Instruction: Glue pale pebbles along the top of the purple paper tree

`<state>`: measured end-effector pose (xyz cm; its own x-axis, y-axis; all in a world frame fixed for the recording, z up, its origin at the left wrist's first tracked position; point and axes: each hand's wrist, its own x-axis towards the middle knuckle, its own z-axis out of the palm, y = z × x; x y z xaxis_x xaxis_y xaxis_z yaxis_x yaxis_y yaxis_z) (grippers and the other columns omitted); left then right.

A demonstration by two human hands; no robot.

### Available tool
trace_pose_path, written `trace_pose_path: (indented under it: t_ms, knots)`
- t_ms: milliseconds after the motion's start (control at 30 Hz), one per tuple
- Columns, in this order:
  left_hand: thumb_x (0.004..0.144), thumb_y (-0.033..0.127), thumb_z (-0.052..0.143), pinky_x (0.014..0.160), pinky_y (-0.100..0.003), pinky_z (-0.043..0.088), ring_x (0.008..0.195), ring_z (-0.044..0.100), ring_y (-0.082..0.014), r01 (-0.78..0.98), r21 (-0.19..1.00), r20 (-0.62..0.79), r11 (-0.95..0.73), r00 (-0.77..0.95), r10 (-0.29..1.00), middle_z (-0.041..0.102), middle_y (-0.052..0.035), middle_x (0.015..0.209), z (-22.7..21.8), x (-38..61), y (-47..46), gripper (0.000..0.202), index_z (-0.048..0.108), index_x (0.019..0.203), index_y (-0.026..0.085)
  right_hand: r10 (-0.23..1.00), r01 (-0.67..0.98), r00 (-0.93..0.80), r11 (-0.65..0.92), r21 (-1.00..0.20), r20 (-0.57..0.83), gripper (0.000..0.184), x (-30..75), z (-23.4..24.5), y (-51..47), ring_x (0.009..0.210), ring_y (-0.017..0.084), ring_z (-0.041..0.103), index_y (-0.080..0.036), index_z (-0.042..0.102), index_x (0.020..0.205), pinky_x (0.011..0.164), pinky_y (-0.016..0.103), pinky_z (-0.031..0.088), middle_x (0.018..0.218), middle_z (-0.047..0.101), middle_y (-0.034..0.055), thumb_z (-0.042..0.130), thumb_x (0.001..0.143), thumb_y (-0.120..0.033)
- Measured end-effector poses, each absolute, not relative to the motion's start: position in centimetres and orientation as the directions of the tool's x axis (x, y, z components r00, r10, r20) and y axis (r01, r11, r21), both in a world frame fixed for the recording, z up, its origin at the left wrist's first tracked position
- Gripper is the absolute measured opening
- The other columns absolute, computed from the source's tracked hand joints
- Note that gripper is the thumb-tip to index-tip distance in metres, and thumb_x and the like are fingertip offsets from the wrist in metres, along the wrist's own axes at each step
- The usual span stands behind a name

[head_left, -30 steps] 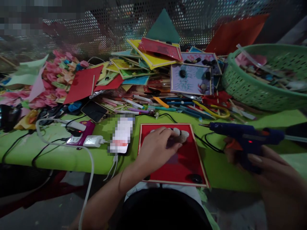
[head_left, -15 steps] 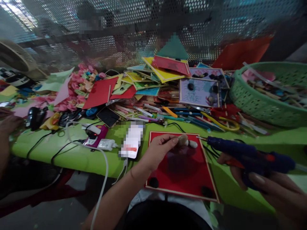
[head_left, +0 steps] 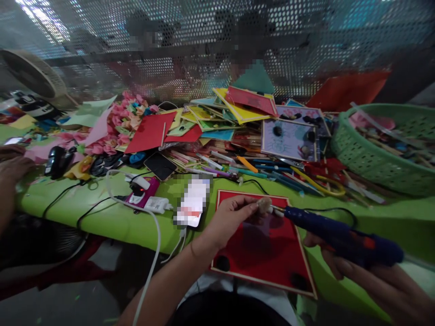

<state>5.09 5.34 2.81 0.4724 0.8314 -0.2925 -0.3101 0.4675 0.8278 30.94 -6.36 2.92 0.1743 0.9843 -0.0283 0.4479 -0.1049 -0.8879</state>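
Pinching pale stone [head_left: 263,206] w/ thumb + fingertips, L hand [head_left: 236,215] reaches fwd over red framed panel [head_left: 268,260] at near edge of surface [head_left: 384,213]; R hand [head_left: 369,278], wrapped round blue glue gun [head_left: 319,226] from below, aims nozzle [head_left: 278,208] at stone, contact unclear.

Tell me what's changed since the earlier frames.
The left hand, first curled down over the red panel, now holds a pale stone out toward the glue gun. The right hand has brought the gun leftward, its nozzle now at the stone; contact is unclear. Unchanged: the right hand grips the gun, and dark pieces sit at the panel's near corners.
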Motion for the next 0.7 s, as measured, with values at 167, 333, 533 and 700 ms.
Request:
trace_pose_path:
  t_ms: [167, 333, 533, 700]
  knots:
    - [0.065, 0.048, 0.088, 0.073, -0.026, 0.053, 0.068, 0.066, -0.0119, -0.324, 0.816, -0.296, 0.479, 0.477, 0.828, 0.075, -0.0057, 0.085, 3.0, 5.1, 5.3, 0.047, 0.074, 0.092, 0.012, 0.996, 0.505, 0.086, -0.051, -0.862, -0.008, 0.033, 31.9, 2.4, -5.7, 0.080, 0.032, 0.075, -0.031, 0.083, 0.086, 0.067, 0.035, 0.065, 0.088, 0.078, 0.0072, 0.073, 0.071, -0.059]
    - [0.067, 0.048, 0.086, 0.072, -0.025, 0.053, 0.068, 0.066, -0.0112, -0.327, 0.824, -0.274, 0.462, 0.483, 0.831, 0.075, -0.0055, 0.086, 2.9, 5.0, 5.3, 0.046, 0.075, 0.093, 0.012, 0.998, 0.564, 0.030, 0.021, -0.825, 0.046, 0.032, 32.3, 2.1, -5.6, 0.080, 0.026, 0.076, -0.030, 0.084, 0.095, 0.075, 0.027, 0.061, 0.086, 0.078, 0.0070, 0.072, 0.077, -0.053]
    - [0.069, 0.048, 0.086, 0.071, -0.025, 0.053, 0.070, 0.067, -0.0116, -0.338, 0.824, -0.256, 0.455, 0.494, 0.831, 0.075, -0.0059, 0.086, 2.4, 5.1, 5.4, 0.044, 0.076, 0.093, 0.013, 0.990, 0.542, 0.018, 0.107, -0.833, 0.138, 0.024, 31.0, 3.4, -4.7, 0.065, 0.022, 0.073, -0.030, 0.084, 0.085, 0.062, 0.022, 0.060, 0.076, 0.076, 0.0065, 0.075, 0.074, -0.050]
    - [0.069, 0.049, 0.086, 0.070, -0.024, 0.053, 0.070, 0.067, -0.0111, -0.339, 0.828, -0.244, 0.446, 0.498, 0.832, 0.075, -0.0055, 0.084, 2.4, 5.0, 5.4, 0.043, 0.076, 0.090, 0.013, 0.995, 0.515, 0.041, 0.061, -0.855, 0.096, 0.026, 30.6, 3.7, -4.4, 0.059, 0.023, 0.072, -0.029, 0.084, 0.082, 0.059, 0.025, 0.060, 0.074, 0.075, 0.0073, 0.076, 0.071, -0.051]
